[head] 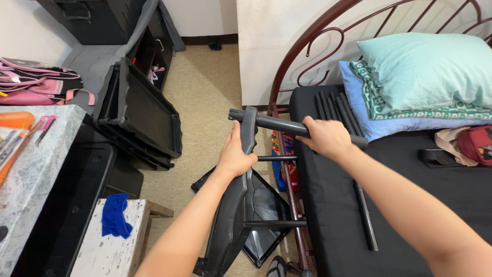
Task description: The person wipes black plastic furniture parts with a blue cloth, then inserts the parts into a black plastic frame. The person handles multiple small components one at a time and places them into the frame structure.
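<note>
Fingers grip frame; black bed, tiled floor.

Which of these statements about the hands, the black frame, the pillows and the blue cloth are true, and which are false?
1. The right hand grips a dark tube. True.
2. The left hand holds the blue cloth. False: it grips the black frame; the cloth lies on a white bench.
3. The teal pillow lies on top of the stack. True.
4. No tubes lie on the bed. False: several tubes lie near the pillows.
</note>
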